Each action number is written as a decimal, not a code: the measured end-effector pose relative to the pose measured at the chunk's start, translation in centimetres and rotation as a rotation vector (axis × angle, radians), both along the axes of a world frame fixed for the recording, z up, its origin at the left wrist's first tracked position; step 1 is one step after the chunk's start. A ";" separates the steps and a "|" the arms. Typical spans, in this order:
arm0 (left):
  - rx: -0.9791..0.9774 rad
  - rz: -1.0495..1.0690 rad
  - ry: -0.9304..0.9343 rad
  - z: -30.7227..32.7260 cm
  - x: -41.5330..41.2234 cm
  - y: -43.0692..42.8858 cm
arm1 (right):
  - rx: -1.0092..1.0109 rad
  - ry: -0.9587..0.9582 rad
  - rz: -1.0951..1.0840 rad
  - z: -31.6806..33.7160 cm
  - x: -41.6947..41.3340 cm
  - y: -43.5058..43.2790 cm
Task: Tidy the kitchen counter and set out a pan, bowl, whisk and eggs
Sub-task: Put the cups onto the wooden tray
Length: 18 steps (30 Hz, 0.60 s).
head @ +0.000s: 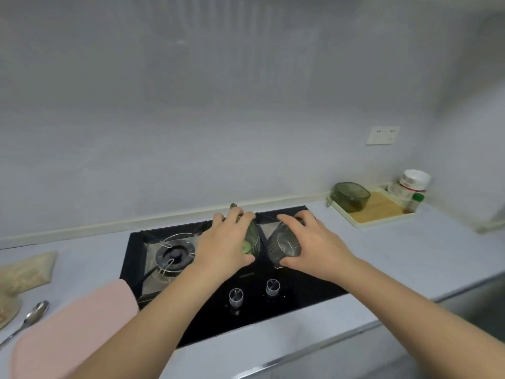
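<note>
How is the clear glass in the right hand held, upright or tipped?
Tipped: the clear glass lies sideways in the right hand, over the hob.

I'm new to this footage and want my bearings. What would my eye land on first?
Two hands meet over the black gas hob in the middle: the left hand grips a green glass item, the right hand a clear ribbed glass vessel, side by side. Then a pink cloth at the hob's near-left corner, and a tray with a green glass container at the far right by the wall.
</note>
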<state>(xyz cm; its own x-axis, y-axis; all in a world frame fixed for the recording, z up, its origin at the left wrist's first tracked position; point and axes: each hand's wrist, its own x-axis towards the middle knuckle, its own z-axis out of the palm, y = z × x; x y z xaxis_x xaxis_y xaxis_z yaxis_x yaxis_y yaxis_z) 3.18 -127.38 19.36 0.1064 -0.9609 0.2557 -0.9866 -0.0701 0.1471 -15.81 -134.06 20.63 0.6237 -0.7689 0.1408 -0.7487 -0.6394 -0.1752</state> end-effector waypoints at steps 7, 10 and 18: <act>0.013 -0.125 0.037 0.2 -8.6 -8.7 | 0.048 -0.052 -0.174 -1.0 -9.6 -6.8; 0.051 -0.143 0.083 0.3 -12.1 -13.0 | 0.065 -0.048 -0.227 -1.4 -13.4 -10.4; 0.150 -0.246 0.153 -0.4 -21.9 -26.5 | 0.137 -0.014 -0.368 -2.3 -24.4 -22.5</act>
<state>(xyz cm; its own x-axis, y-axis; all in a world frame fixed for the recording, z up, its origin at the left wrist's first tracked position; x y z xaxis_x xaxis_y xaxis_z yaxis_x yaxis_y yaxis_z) -18.72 -153.92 18.94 -0.1073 -0.9884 0.1079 -0.9439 0.1354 0.3011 -40.24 -156.59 18.37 0.3017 -0.9530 0.0280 -0.9205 -0.2988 -0.2517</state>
